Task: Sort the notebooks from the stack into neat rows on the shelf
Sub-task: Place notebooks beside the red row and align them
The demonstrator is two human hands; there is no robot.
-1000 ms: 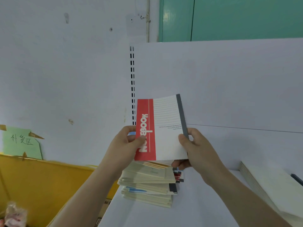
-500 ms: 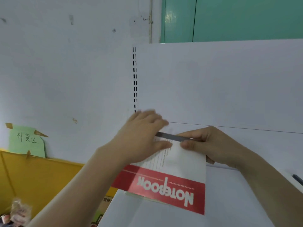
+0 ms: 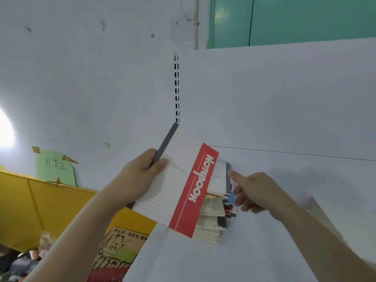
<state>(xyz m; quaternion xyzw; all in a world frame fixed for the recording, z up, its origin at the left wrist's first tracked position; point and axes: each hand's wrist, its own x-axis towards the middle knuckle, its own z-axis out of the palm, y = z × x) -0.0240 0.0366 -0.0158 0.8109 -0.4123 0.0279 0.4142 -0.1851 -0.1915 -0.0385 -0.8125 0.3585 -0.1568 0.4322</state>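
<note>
My left hand [image 3: 140, 176] grips a white notebook [image 3: 179, 186] with a red band reading NOTEBOOK and a grey spine, held tilted in the air above the stack of notebooks [image 3: 213, 218] on the white shelf [image 3: 244, 251]. My right hand [image 3: 254, 192] reaches to the right side of the stack's top, thumb out, fingers touching the top notebook with a blue edge [image 3: 227, 180]. Whether those fingers grip it is hidden.
A white back panel [image 3: 284, 98] with a slotted upright [image 3: 176, 88] rises behind the shelf. Another pile of pale notebooks [image 3: 317, 208] lies at the right. A yellow bin wall [image 3: 50, 200], a green paper label [image 3: 56, 167] and a cartoon-printed box [image 3: 120, 251] are at the left.
The red-banded notebook has swung from lying across the shelf to tilted upward in my left hand alone. My right hand let go of it and moved to the stack's top.
</note>
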